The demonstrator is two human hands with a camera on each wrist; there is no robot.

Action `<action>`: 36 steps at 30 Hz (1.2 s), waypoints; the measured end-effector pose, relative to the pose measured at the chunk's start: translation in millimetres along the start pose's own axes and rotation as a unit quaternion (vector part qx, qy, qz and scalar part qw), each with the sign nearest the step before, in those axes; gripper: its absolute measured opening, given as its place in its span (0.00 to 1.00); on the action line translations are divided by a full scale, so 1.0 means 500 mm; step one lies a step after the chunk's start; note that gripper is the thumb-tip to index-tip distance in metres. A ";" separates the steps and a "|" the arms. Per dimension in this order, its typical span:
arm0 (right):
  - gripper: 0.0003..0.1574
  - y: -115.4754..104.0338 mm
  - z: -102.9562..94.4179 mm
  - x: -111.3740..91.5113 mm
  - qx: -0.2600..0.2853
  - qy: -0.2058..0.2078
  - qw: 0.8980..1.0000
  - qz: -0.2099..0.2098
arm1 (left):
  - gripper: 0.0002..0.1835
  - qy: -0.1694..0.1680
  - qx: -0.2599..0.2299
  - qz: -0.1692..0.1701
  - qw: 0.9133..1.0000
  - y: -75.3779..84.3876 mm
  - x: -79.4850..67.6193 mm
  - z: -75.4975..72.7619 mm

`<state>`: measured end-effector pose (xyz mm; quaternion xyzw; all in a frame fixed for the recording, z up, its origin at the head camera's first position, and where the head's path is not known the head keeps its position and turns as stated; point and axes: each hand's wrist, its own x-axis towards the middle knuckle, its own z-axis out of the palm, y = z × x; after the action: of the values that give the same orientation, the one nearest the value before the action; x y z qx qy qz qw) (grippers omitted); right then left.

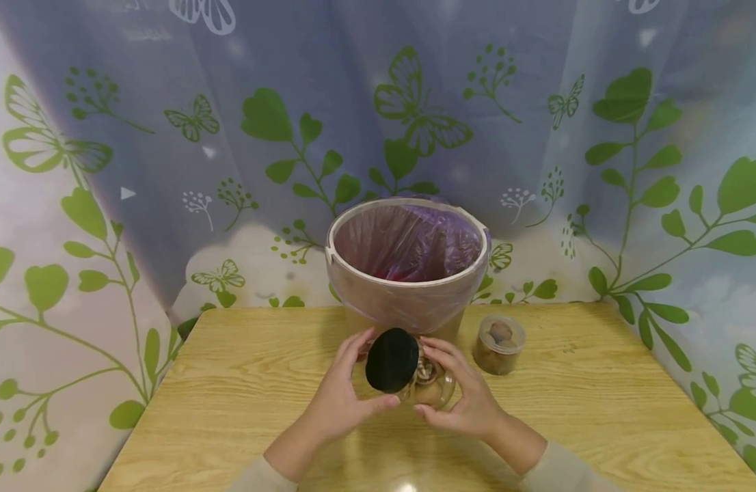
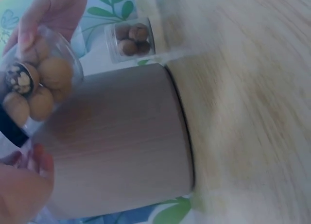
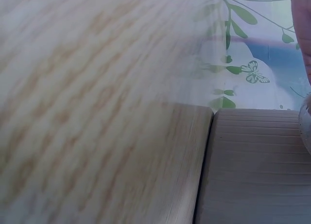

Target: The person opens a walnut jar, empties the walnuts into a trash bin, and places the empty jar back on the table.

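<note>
A clear jar of walnuts with a black lid is held between both hands in front of the bin, tilted with its lid to the left. My left hand curls around the lid side, thumb at the near edge. The jar's body is gripped by my right hand, fingers over the far side and thumb at the near side. In the left wrist view, whole walnuts and a half showing its kernel press against the clear wall. Only an edge of the right hand shows in the right wrist view.
A light bin lined with a purple plastic bag stands at the table's back edge. To its right, a small clear container holds walnuts. Behind the wooden table hangs a curtain with green leaves and butterflies.
</note>
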<state>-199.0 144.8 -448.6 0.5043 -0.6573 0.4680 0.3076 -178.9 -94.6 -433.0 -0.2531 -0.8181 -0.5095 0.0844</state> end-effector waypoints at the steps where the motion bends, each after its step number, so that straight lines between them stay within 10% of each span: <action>1: 0.43 -0.001 -0.001 0.001 0.000 0.003 1.000 0.000 | 0.54 -0.003 -0.002 0.012 1.000 -0.003 0.001 -0.001; 7: 0.43 -0.006 -0.003 0.006 0.001 0.005 1.000 -0.003 | 0.50 -0.019 -0.033 0.058 0.998 -0.013 0.006 -0.007; 36: 0.42 0.006 0.000 0.002 -0.004 -0.009 1.000 -0.016 | 0.49 0.049 0.071 -0.045 0.995 0.018 -0.004 0.022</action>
<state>-202.0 144.7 -448.6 0.5180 -0.6537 0.4555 0.3114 -171.5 -82.6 -431.9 -0.1842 -0.8577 -0.4648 0.1197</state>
